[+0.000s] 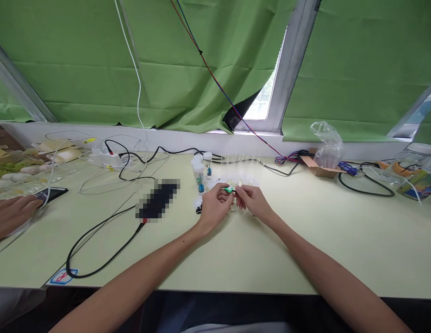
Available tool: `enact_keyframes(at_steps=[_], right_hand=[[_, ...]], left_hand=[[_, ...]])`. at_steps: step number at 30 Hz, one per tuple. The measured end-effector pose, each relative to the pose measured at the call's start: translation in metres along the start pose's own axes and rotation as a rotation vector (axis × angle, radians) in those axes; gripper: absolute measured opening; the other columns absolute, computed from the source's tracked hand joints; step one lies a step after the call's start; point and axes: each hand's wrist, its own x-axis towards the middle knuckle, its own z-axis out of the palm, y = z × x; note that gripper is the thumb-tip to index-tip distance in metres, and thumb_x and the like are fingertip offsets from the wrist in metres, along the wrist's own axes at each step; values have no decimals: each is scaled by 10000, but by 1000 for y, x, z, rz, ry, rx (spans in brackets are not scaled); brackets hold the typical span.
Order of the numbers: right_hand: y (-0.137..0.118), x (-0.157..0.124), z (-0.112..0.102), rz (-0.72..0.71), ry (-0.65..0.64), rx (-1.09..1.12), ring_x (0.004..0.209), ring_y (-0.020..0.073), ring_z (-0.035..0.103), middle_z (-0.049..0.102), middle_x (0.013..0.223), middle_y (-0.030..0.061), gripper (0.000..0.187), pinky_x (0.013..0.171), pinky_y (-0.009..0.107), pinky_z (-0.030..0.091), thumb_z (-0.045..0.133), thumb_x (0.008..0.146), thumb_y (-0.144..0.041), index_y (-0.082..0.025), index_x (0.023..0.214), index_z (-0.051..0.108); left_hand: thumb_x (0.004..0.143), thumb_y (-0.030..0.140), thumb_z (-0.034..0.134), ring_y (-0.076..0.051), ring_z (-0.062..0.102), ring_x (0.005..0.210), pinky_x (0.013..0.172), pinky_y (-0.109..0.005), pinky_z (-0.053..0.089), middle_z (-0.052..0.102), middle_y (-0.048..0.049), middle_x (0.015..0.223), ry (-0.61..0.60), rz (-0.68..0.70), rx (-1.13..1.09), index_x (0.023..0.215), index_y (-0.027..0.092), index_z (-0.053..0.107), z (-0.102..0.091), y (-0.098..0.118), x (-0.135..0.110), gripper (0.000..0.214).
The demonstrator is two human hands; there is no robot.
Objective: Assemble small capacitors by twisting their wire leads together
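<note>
Both hands meet over the table in the middle of the head view. Between the fingertips of my left hand [215,203] is a small green piece [229,189], its exact kind too small to make out. My right hand [253,200] pinches the dark end of the same piece from the right. Just left of and behind the hands stand clear tubes [198,175] with white caps and blue-green contents. Several faint clear tubes [241,165] rise behind my fingers. A small black item [199,209] lies beside my left hand, partly covered by it.
A blurred-out dark object [158,201] with a black cable [97,222] lies left. Another person's hand [17,212] rests by a phone [53,194] at far left. A cardboard box [319,166] with a plastic bag, cables and a jar [392,171] stand right. Green curtains [215,69] hang behind.
</note>
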Motion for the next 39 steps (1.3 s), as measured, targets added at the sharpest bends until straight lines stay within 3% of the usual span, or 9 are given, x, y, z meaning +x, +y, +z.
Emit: enact_keyframes(at_steps=[8,18,25,28,32,39], right_hand=[[-1,-1,0,-25,26,119,550,127,606,584,736,-23,407,498,254,450,704,772,-513,-204,978,537],[2,0,0,-35,18,104,522,124,577,610,666,-9,371,494,260,447,659,808,-540,-193,849,535],[1,0,0,-23,19,7,493,125,541,595,598,3,451,494,266,437,497,882,-620,-200,723,542],[2,0,1,-22,24,10,499,123,549,608,648,3,430,488,266,445,505,877,-618,-199,801,563],[2,-1,2,-40,22,47,534,119,579,578,730,-19,383,486,255,458,655,805,-545,-206,955,556],[0,-3,2,-63,21,33,537,116,571,569,710,-19,333,510,263,463,614,842,-524,-204,910,554]], left_hand=[[802,375,638,-160,682,599,559,-262,555,694,-14,713,-6,-6,-2,1013,186,613,-1,2,0,284],[803,382,641,-166,686,608,571,-270,565,697,-22,717,-24,-20,-35,1024,183,612,-1,0,0,299],[799,383,644,-149,665,580,570,-265,566,672,-7,688,-18,13,-8,987,183,610,-1,2,1,276],[803,379,639,-151,673,587,571,-262,567,680,-10,701,-13,12,-17,990,183,609,-1,2,1,272],[795,342,641,-162,694,617,587,-267,574,697,-18,732,-4,-5,-20,1003,186,612,-2,2,2,261],[792,374,649,-166,690,602,573,-271,570,693,-17,710,-18,-24,-23,1012,183,617,-1,2,1,293]])
